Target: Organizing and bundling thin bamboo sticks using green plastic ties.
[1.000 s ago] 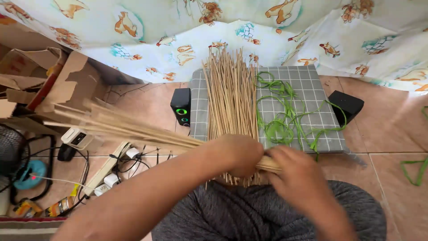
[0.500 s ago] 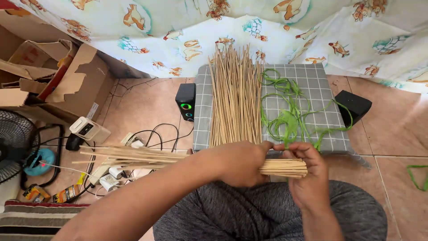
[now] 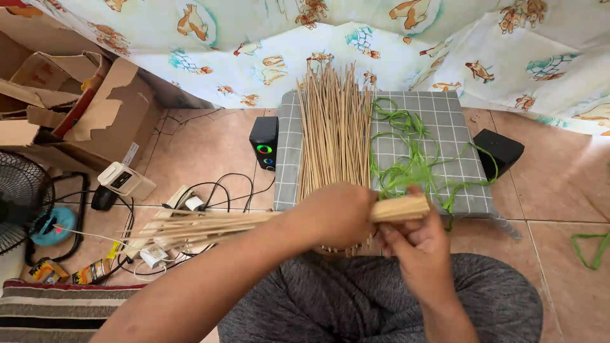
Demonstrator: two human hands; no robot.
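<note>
My left hand (image 3: 333,213) is closed around a bundle of thin pale sticks (image 3: 210,223) that lies across my lap, its long end fanning out to the left and its short end sticking out to the right. My right hand (image 3: 413,238) cups that short end from below, fingers on the stick ends. Just beyond my hands a loose pile of the same sticks (image 3: 333,127) lies lengthwise on a grey checked cushion (image 3: 445,121). A tangle of green strips (image 3: 410,162) rests on the cushion to the right of the pile.
Two small black speakers (image 3: 264,143) (image 3: 502,149) flank the cushion on the tiled floor. At left are torn cardboard boxes (image 3: 76,101), a fan (image 3: 19,197), a power strip with cables (image 3: 171,203) and a striped mat (image 3: 38,311). Patterned cloth (image 3: 381,38) hangs behind. A green strip (image 3: 588,248) lies at right.
The bundle swung from pointing up-left to nearly level, then its right end rose slightly. My right hand shifted from beside the stick ends to beneath them.
</note>
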